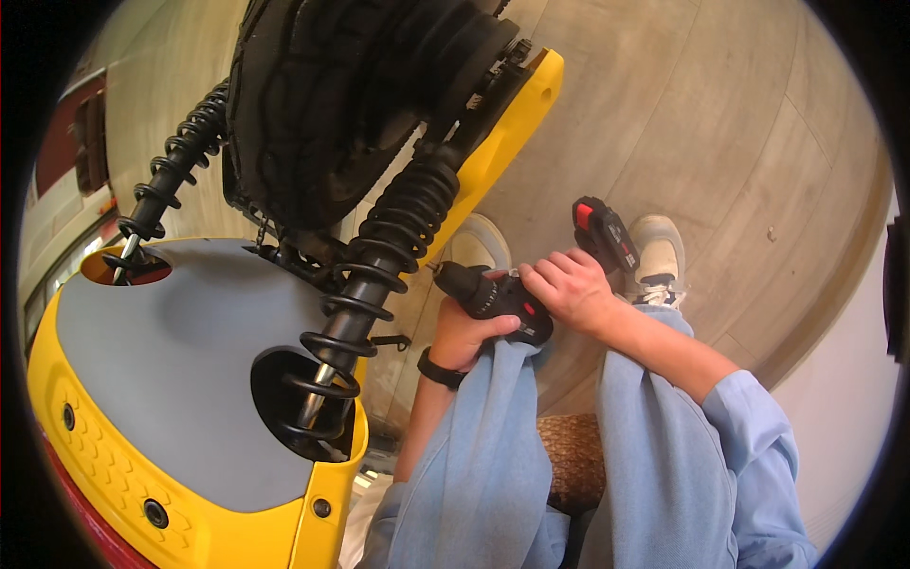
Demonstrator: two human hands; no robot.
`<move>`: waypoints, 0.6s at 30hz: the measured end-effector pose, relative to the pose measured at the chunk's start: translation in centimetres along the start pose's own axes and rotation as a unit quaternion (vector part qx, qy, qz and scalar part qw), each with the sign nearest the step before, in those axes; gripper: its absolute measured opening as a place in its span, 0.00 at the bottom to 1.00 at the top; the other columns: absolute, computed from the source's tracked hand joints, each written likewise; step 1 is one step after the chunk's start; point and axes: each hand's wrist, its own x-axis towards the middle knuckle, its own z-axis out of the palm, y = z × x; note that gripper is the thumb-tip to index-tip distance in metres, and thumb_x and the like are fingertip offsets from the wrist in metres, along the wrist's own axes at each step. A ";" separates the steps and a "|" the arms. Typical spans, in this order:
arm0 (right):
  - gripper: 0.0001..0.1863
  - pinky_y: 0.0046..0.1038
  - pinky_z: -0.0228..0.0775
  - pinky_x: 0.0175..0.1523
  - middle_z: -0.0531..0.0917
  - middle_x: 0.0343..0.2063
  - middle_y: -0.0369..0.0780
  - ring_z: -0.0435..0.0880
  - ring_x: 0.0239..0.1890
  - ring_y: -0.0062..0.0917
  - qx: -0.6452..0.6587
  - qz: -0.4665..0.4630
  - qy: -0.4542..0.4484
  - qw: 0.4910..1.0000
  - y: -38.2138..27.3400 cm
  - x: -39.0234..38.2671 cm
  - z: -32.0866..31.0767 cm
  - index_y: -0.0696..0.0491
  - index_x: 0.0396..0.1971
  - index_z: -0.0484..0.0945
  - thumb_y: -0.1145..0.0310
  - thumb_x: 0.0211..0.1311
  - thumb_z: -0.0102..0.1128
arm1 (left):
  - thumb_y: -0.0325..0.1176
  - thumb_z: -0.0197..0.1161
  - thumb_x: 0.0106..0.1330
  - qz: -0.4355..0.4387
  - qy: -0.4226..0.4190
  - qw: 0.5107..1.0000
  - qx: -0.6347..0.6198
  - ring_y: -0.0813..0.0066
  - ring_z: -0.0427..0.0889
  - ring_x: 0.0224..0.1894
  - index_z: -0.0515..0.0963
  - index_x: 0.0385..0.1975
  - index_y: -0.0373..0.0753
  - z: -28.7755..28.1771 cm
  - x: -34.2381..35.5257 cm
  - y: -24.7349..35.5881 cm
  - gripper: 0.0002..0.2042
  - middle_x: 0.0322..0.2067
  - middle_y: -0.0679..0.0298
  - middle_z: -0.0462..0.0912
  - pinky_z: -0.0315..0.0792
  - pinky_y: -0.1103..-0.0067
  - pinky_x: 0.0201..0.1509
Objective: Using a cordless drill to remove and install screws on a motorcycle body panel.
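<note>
The left hand (pixel 462 329) cradles the black drill (pixel 521 313), the right hand (pixel 572 289) grips its handle; its chuck (pixel 463 283) points toward ten o'clock.

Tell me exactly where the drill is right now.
In the head view, the drill is near the centre, held in the left hand and right hand, just right of the nearer coil spring.

Left of the drill (pixel 512 302) runs the nearer shock absorber (pixel 362 302), the wheel (pixel 322 114) ahead of both
</note>
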 end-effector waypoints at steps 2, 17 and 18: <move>0.12 0.25 0.64 0.31 0.72 0.21 0.30 0.75 0.25 0.20 -0.001 0.002 -0.003 1.000 0.0 0.0 -0.1 0.47 0.36 0.74 0.67 0.48 0.58 | 0.21 0.74 0.45 0.000 0.006 1.000 0.016 0.74 0.79 0.46 0.71 0.52 0.31 -0.2 0.1 -0.2 0.30 0.45 0.61 0.78 0.75 0.77 0.53; 0.17 0.24 0.63 0.31 0.71 0.21 0.29 0.75 0.25 0.20 0.000 0.012 -0.004 1.000 -0.6 -0.5 0.3 0.47 0.41 0.75 0.67 0.47 0.58 | 0.26 0.77 0.42 0.089 0.185 0.938 0.278 0.76 0.81 0.38 0.74 0.45 0.33 1.4 0.2 -1.5 0.28 0.36 0.62 0.81 0.76 0.78 0.44; 0.17 0.24 0.63 0.31 0.71 0.21 0.29 0.75 0.26 0.20 -0.001 0.011 -0.017 1.000 -0.7 -0.6 0.3 0.47 0.42 0.75 0.66 0.47 0.58 | 0.26 0.77 0.42 0.090 0.185 0.938 0.279 0.76 0.81 0.38 0.74 0.45 0.33 1.4 0.2 -1.5 0.28 0.36 0.62 0.81 0.76 0.78 0.44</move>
